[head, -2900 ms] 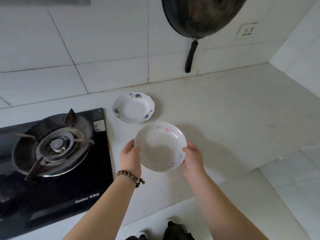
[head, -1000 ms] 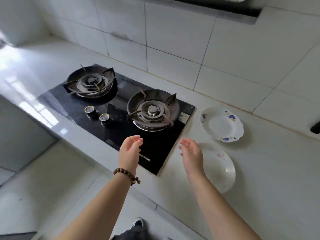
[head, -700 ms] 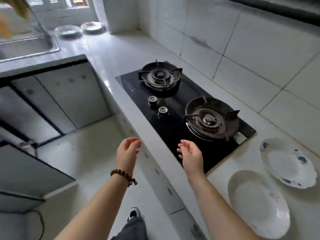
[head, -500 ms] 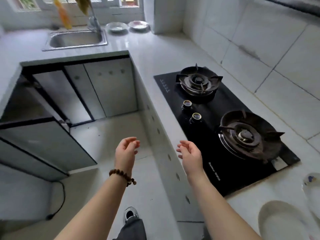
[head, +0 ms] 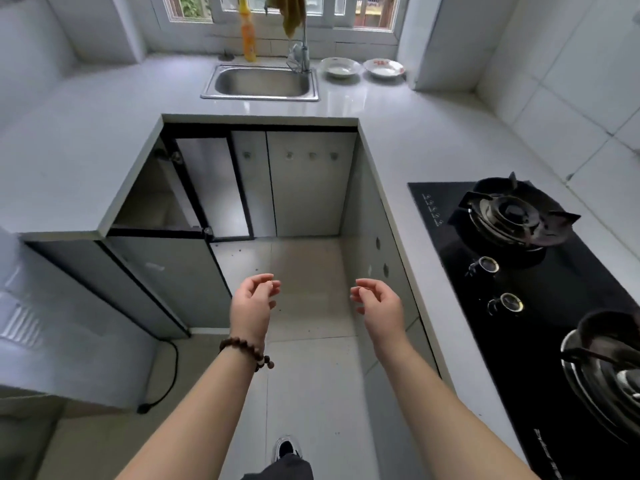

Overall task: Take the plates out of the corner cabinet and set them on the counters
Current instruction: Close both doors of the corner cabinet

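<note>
Toward 10 o'clock, the open grey corner cabinet [head: 152, 202] shows a dim shelf; I cannot tell whether plates remain inside. The left hand [head: 254, 303] and right hand [head: 377, 306] are empty, apart and loosely curled, likely readied for another reach. At 1 o'clock, 2 white patterned plates [head: 339, 66] sit on the pale counter [head: 398, 140] beside the steel sink [head: 261, 83].
</note>
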`<state>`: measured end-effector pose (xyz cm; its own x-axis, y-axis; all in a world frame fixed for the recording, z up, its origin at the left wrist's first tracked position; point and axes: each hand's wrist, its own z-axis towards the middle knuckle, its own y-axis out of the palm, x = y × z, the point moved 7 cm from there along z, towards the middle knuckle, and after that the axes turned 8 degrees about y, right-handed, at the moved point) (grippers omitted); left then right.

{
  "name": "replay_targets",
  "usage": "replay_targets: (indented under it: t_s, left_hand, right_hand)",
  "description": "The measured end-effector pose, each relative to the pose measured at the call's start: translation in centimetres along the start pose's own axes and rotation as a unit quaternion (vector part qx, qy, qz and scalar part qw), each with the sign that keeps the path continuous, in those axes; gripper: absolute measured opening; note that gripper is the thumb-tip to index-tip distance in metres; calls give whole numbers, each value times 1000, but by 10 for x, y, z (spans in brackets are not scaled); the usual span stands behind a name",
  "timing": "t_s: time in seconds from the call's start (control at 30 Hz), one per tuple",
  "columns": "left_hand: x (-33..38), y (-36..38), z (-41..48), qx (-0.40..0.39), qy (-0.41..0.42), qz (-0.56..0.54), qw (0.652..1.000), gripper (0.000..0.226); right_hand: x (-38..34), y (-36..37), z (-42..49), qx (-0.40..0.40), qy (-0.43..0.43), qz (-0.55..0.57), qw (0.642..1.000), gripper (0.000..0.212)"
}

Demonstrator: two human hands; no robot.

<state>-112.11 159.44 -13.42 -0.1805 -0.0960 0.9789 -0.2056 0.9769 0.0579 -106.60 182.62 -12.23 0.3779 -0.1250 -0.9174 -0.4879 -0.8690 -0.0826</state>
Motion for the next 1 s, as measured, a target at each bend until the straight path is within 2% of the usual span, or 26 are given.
replay_targets:
  t_s: [0.2,0.57,0.8,1.0]
  left_hand:
    - [21,-10,58,7,10,-15,1000,18]
    - [9,-11,132,43,-28,-11,999,19]
    - [14,36,211,50,-32,2,998,19]
    - [53,87,295,92,-8,-2,996,19]
  right_hand:
    - [-29,48,39,-11,-17,-6,1000,21]
    - [-44,92,113,-19,20,-19,999,23]
    - [-72,124,206,-50,24,-22,998,24]
    - [-130,147,307,-79,12,-46,996,26]
